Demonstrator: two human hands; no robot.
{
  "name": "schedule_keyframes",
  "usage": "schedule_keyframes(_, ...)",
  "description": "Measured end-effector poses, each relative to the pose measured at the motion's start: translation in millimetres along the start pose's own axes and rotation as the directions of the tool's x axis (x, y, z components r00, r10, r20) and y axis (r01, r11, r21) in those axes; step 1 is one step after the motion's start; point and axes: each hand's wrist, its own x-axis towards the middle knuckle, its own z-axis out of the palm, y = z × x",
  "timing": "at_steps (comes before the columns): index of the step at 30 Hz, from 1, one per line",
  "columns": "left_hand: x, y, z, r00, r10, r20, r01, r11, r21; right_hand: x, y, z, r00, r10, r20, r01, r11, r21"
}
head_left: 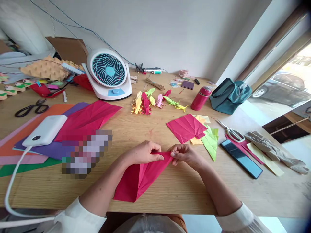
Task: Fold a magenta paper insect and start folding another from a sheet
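A folded sheet of magenta paper (pixel 141 179) lies on the wooden table (pixel 170 191) in front of me, its far tip raised between my hands. My left hand (pixel 143 152) is closed, pinching the paper's upper edge from the left. My right hand (pixel 184 154) pinches the same tip from the right, fingers pressed together. Just beyond my right hand rests another creased magenta sheet (pixel 186 127), with yellow and green folded papers (pixel 210 140) beside it.
Several small origami figures (pixel 153 101) stand mid-table before a white desk fan (pixel 109 74). Coloured sheets (pixel 80 123) and a white power bank (pixel 45 130) lie left; black scissors (pixel 31 108) sit farther left. On the right are a phone (pixel 241 158), scissors (pixel 232 132), a red bottle (pixel 200 98) and a teal bag (pixel 229 94).
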Motion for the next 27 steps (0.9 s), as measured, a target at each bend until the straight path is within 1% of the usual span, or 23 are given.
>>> schedule_keyframes(3,0,0,-0.1,1.000,-0.017,-0.004,0.017,1.000,0.021,1,0,-1,1.000,-0.008,-0.014,0.008,1.000,0.003)
schedule_keyframes(11,-1,3,-4.6,0.996,-0.009,-0.090,0.007,1.000,-0.022,2,0,-2,0.998,-0.046,-0.030,0.045,0.999,-0.010)
schedule_keyframes(13,-2,6,-5.2,0.993,-0.015,-0.114,0.013,1.000,-0.018,2,0,-2,0.995,-0.084,-0.050,0.083,0.996,-0.024)
schedule_keyframes(16,-5,11,-5.2,0.985,-0.015,-0.169,0.017,1.000,0.014,4,0,0,0.977,-0.191,-0.100,0.188,0.981,-0.037)
schedule_keyframes(19,-7,16,-4.4,0.961,0.034,-0.273,-0.004,0.994,0.111,5,-1,5,0.949,-0.276,-0.151,0.283,0.959,0.025)
schedule_keyframes(22,-10,21,-2.9,0.925,0.119,-0.361,-0.038,0.974,0.223,7,-2,10,0.924,-0.313,-0.217,0.344,0.931,0.121)
schedule_keyframes(24,-11,23,-1.6,0.906,0.169,-0.389,-0.063,0.961,0.271,7,-2,13,0.920,-0.303,-0.250,0.344,0.928,0.140)
schedule_keyframes(27,-13,26,0.6,0.879,0.231,-0.418,-0.101,0.946,0.309,6,-3,14,0.929,-0.270,-0.252,0.299,0.950,0.085)
